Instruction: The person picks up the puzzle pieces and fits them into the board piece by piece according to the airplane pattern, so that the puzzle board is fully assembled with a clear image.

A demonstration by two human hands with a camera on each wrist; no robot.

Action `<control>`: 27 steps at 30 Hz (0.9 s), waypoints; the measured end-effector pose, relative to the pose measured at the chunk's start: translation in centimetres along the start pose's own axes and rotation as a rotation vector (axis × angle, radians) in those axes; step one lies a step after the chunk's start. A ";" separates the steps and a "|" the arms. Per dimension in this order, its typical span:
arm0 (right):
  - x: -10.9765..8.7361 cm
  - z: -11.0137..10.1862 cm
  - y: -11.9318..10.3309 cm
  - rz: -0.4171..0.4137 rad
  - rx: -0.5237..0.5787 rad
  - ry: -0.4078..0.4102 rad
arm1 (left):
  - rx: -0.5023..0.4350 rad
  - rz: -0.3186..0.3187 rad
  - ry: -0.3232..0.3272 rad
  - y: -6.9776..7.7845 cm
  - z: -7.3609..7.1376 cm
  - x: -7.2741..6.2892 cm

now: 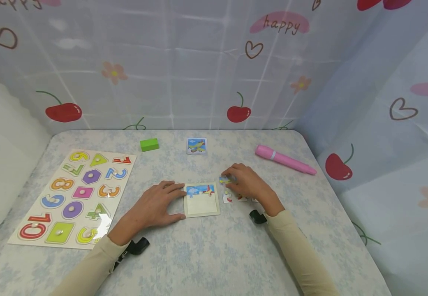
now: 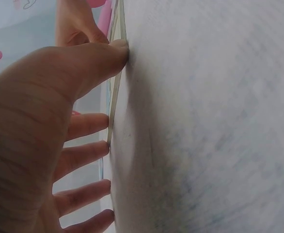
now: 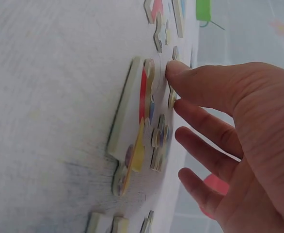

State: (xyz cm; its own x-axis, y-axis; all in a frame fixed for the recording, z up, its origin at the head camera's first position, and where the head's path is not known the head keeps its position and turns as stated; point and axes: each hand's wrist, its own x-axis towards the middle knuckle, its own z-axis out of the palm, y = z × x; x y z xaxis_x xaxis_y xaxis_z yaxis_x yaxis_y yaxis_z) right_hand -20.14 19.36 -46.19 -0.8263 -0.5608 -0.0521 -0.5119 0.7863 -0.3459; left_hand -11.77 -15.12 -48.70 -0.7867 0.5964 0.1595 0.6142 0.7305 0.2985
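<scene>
A small square puzzle tray (image 1: 202,209) lies on the table, its top part filled with sky and red-tail pieces and its lower part bare. My left hand (image 1: 158,205) rests at the tray's left side, fingers spread; in the left wrist view the thumb (image 2: 114,54) and fingertips touch its edge. Just right of the tray, my right hand (image 1: 248,183) pinches a puzzle piece (image 1: 224,180) between thumb and index finger, the other fingers loose. Loose pieces (image 1: 227,197) lie below that hand, partly hidden by it; the right wrist view shows a larger piece (image 3: 130,111) nearby.
A picture card (image 1: 197,146) with a plane lies behind the tray, with a green block (image 1: 149,144) to its left. A number-and-shape board (image 1: 119,185) covers the left side. A pink pen-shaped stick (image 1: 288,160) lies at back right. Printed curtains border the table.
</scene>
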 end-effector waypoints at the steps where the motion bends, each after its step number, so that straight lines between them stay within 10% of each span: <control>1: 0.0 0.0 0.0 -0.001 0.005 0.001 | 0.001 0.002 0.002 0.0 0.0 0.0; 27: 0.0 -0.1 -2.0 -0.141 0.056 0.076 | 0.004 -0.007 -0.008 -0.1 0.0 0.1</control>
State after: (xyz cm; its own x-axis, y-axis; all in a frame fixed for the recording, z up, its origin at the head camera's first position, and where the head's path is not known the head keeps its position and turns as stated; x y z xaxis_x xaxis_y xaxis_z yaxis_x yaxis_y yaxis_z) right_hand -19.13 17.88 -45.41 -0.7639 -0.6415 0.0706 -0.6116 0.6848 -0.3963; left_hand -11.93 -15.06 -48.74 -0.7908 0.5934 0.1500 0.6086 0.7362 0.2960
